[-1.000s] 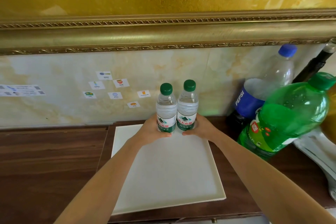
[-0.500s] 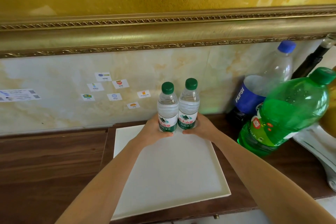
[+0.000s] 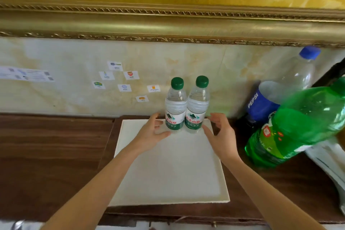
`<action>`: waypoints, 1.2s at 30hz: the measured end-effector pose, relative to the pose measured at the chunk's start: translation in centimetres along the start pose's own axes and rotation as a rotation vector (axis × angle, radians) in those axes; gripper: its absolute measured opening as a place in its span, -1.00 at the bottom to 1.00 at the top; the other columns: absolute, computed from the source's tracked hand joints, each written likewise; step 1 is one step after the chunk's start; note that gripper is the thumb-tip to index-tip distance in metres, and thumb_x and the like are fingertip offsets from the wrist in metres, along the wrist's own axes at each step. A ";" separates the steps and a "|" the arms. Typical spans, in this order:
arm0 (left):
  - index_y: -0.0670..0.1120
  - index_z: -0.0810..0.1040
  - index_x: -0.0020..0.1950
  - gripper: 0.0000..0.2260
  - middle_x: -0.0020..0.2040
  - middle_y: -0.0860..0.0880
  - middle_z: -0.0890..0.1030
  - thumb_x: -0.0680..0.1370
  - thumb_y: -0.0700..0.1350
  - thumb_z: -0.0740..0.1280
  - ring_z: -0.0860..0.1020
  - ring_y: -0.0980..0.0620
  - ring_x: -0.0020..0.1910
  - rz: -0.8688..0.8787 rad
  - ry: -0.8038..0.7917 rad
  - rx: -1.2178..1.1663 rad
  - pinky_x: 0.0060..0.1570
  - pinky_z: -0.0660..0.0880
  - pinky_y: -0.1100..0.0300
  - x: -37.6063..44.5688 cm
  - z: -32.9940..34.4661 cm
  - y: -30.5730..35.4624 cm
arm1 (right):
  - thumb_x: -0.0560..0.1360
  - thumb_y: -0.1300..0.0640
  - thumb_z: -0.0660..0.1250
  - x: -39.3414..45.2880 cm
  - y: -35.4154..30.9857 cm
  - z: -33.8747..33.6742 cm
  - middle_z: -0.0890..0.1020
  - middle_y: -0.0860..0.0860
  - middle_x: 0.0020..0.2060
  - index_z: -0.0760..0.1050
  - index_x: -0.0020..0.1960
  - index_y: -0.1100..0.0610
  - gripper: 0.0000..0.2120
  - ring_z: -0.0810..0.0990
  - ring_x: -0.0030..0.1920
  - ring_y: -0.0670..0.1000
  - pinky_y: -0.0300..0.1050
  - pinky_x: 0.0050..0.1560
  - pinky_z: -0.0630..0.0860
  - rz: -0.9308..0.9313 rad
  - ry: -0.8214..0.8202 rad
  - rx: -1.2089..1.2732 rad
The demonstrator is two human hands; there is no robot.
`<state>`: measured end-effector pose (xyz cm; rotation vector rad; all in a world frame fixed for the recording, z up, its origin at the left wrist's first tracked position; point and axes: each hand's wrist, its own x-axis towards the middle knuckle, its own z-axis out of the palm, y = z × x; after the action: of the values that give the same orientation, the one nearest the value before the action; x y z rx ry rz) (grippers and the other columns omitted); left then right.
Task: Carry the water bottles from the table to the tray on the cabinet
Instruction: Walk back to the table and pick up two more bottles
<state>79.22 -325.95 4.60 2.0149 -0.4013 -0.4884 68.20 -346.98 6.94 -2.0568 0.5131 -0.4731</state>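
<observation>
Now two small water bottles stand upright side by side, touching, at the far edge of the white tray, toward twelve o'clock from the person. The left bottle and the right bottle both have green caps and green-and-white labels. The tray lies flat on the dark wooden cabinet.

The left hand is at nine o'clock of the left bottle, fingers spread and curled, thumb tip just beside the bottle's base; whether it touches I cannot tell. The right hand is at three o'clock of the right bottle, fingers apart, clear of the label.

Farther toward three o'clock stand a blue-labelled cola bottle and a big green soda bottle, the green one in front. Small picture cards are stuck on the wall at ten o'clock of the bottles.
</observation>
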 end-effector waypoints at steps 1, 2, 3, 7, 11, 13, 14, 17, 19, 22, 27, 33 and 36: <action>-0.05 0.35 0.35 -0.51 0.17 -0.06 0.54 0.48 -0.11 0.45 0.53 -0.04 0.17 -0.027 0.031 0.007 0.21 0.45 0.12 -1.0 -0.2 -0.1 | 0.45 0.17 0.44 -0.4 -0.1 -0.5 0.62 -0.08 -0.06 0.46 0.13 0.07 -0.71 0.58 -0.01 -0.07 -0.24 0.04 0.47 -0.054 -0.012 0.024; -0.04 0.44 0.25 -0.65 0.09 -0.08 0.58 0.50 -0.16 0.43 0.58 -0.09 0.10 -0.038 0.067 0.015 0.13 0.49 0.11 -2.2 -0.3 -0.2 | 0.47 0.20 0.42 -0.7 -0.2 -0.9 0.63 -0.09 -0.11 0.46 0.10 0.07 -0.76 0.60 -0.06 -0.08 -0.28 -0.01 0.49 -0.098 -0.048 0.048; -0.01 0.49 0.12 -0.76 0.03 -0.10 0.61 0.51 -0.22 0.41 0.60 -0.12 0.05 -0.042 0.115 0.019 0.07 0.51 0.08 -3.4 -0.4 -0.3 | 0.47 0.24 0.40 -0.9 -0.3 -1.0 0.62 -0.12 -0.15 0.47 0.07 0.07 -0.78 0.60 -0.11 -0.11 -0.32 -0.06 0.51 -0.130 -0.105 0.066; -0.06 0.59 0.09 -0.86 0.04 -0.07 0.65 0.55 -0.20 0.36 0.63 -0.02 0.02 -0.108 0.359 0.055 0.05 0.54 0.12 -10.1 0.1 -0.9 | 0.48 0.30 0.36 -1.5 -1.1 1.3 0.59 -0.14 -0.17 0.46 0.11 0.11 -0.76 0.59 -0.18 -0.17 -0.47 -0.20 0.44 -0.235 -0.465 0.059; -0.03 0.59 0.14 -0.83 0.03 0.00 0.66 0.56 -0.09 0.35 0.63 0.05 0.01 -0.265 0.525 0.114 0.09 0.56 0.12 -19.7 -0.1 -0.8 | 0.47 0.25 0.39 -5.0 -4.5 6.3 0.59 -0.05 -0.08 0.45 0.09 0.13 -0.77 0.59 -0.13 -0.03 -0.30 -0.10 0.48 -0.353 -0.833 -0.006; -0.05 0.59 0.15 -0.83 0.04 0.01 0.66 0.57 -0.10 0.33 0.63 0.05 0.01 -0.360 0.633 0.159 0.11 0.56 0.10 -25.3 -0.6 -0.9 | 0.47 0.17 0.41 -8.1 -7.0 9.0 0.58 -0.05 -0.04 0.45 0.11 0.11 -0.76 0.58 -0.06 -0.02 -0.21 0.00 0.50 -0.454 -1.033 -0.075; -0.07 0.59 0.15 -0.82 0.03 0.00 0.66 0.57 -0.11 0.33 0.63 0.04 0.01 -0.409 0.693 0.164 0.11 0.55 0.11 -28.2 -0.8 -1.0 | 0.48 0.14 0.41 -10.1 -8.4 10.2 0.57 -0.06 -0.02 0.45 0.13 0.11 -0.74 0.58 -0.02 -0.04 -0.20 0.04 0.50 -0.511 -1.137 -0.106; -0.09 0.60 0.14 -0.83 -0.02 0.00 0.65 0.57 -0.13 0.32 0.63 0.04 -0.02 -0.534 0.878 0.182 -0.01 0.54 0.21 -37.0 -1.0 -1.5 | 0.50 0.12 0.39 -17.5 -12.3 12.7 0.55 -0.08 0.01 0.47 0.18 0.14 -0.72 0.54 0.08 -0.08 -0.23 0.07 0.44 -0.722 -1.407 -0.156; -0.09 0.59 0.13 -0.83 -0.01 0.01 0.65 0.57 -0.12 0.32 0.62 0.05 -0.02 -0.612 0.991 0.170 0.02 0.54 0.19 -43.2 -0.2 -2.4 | 0.50 0.14 0.38 -23.3 -14.5 14.3 0.58 -0.01 0.10 0.47 0.23 0.18 -0.68 0.55 0.15 -0.03 -0.19 0.11 0.44 -0.852 -1.511 -0.188; -0.08 0.57 0.16 -0.81 0.05 -0.02 0.66 0.56 -0.11 0.33 0.62 0.06 0.04 -0.734 1.157 0.119 0.11 0.52 0.18 -52.9 2.3 -4.2 | 0.48 0.14 0.39 -33.5 -16.8 16.7 0.58 0.07 0.15 0.46 0.23 0.19 -0.65 0.56 0.15 0.04 -0.20 0.12 0.42 -1.048 -1.643 -0.240; -0.04 0.53 0.22 -0.76 0.12 0.02 0.63 0.57 -0.05 0.32 0.56 0.06 0.16 -1.001 1.323 0.080 0.12 0.43 0.24 -71.1 8.3 -6.0 | 0.49 0.10 0.36 -53.8 -19.6 17.3 0.57 0.04 0.12 0.45 0.23 0.12 -0.67 0.54 0.05 0.00 -0.15 0.11 0.47 -1.344 -1.841 -0.258; -0.04 0.47 0.31 -0.68 0.24 0.01 0.56 0.57 -0.01 0.31 0.51 0.04 0.23 -1.220 1.525 0.115 0.18 0.42 0.18 -92.9 14.2 -4.8 | 0.50 0.07 0.36 -77.9 -21.9 13.4 0.56 0.05 0.17 0.43 0.24 0.11 -0.65 0.54 0.07 0.02 -0.12 0.10 0.48 -1.570 -1.988 -0.192; -0.04 0.48 0.28 -0.71 0.22 0.05 0.55 0.57 -0.03 0.31 0.50 0.09 0.19 -1.275 1.614 0.129 0.12 0.38 0.26 -101.6 16.5 -3.9 | 0.51 0.06 0.35 -87.4 -23.3 11.2 0.54 0.04 0.18 0.41 0.26 0.10 -0.64 0.53 0.11 0.03 -0.13 0.11 0.47 -1.615 -2.051 -0.186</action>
<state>-16.51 -288.44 11.40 1.8783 1.8754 0.5602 4.68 -281.66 10.29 -1.5295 -2.3107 0.9448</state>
